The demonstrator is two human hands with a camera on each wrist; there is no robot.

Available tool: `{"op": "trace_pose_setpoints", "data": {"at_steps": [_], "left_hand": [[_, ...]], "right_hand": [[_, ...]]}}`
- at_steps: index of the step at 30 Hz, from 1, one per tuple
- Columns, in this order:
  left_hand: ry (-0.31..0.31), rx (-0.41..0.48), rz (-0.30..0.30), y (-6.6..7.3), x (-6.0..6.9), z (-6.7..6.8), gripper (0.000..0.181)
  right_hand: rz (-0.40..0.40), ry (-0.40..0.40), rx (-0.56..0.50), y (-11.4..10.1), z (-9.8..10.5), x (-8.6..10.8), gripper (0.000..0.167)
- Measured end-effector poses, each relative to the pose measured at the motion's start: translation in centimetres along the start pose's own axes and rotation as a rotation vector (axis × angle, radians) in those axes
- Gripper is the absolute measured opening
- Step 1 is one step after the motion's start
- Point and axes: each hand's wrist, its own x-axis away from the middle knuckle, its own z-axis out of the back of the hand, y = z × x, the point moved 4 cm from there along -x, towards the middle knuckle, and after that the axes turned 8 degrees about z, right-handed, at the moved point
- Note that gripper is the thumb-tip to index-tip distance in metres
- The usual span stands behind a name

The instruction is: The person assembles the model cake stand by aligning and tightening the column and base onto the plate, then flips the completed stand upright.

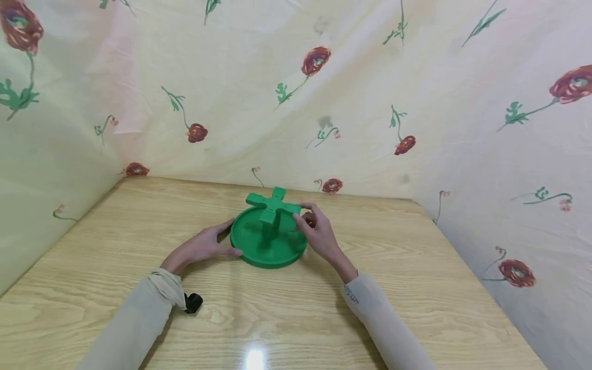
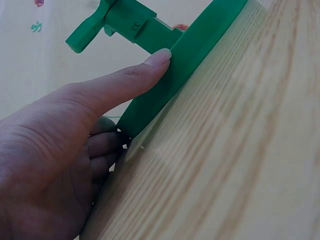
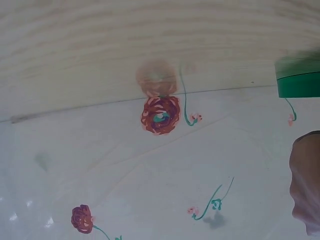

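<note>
A round, shallow green tray (image 1: 252,247) lies on the table, with a short green post (image 1: 270,231) standing in its middle. Atop the post is a green cross-shaped piece (image 1: 273,202) with flat arms. My left hand (image 1: 203,245) holds the tray's left side; in the left wrist view, its thumb (image 2: 132,80) lies against the outer wall and the other fingers reach round the far side. My right hand (image 1: 321,235) pinches the right arm of the cross between thumb and fingers. The right wrist view shows only part of that hand (image 3: 306,185) and the tray's edge (image 3: 300,86).
The wood-grain table (image 1: 416,288) meets a flower-patterned cloth (image 1: 240,103) at its back and sides. A small black object (image 1: 193,303) is at the left sleeve's cuff. Light reflects off the table near the front.
</note>
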Motion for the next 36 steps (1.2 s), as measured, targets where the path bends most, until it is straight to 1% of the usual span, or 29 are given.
{"op": "trace_pose_setpoints", "data": {"at_steps": [10, 19, 29, 36], "left_hand": [[0.0, -0.003, 0.032, -0.3, 0.0, 0.0, 0.109], [0.004, -0.011, 0.036, -0.2, 0.1, 0.0, 0.11], [0.005, -0.017, 0.018, -0.2, 0.1, -0.1, 0.107], [0.003, -0.011, 0.013, -0.1, 0.1, 0.0, 0.107]], "right_hand": [[0.029, -0.003, 0.037, -0.5, -0.1, 0.6, 0.034], [0.113, 0.024, 0.06, -1.1, -0.4, 1.1, 0.031], [0.172, 0.055, 0.101, -1.6, -0.7, 1.2, 0.028], [0.194, 0.057, 0.125, -1.6, -1.0, 1.3, 0.027]]}}
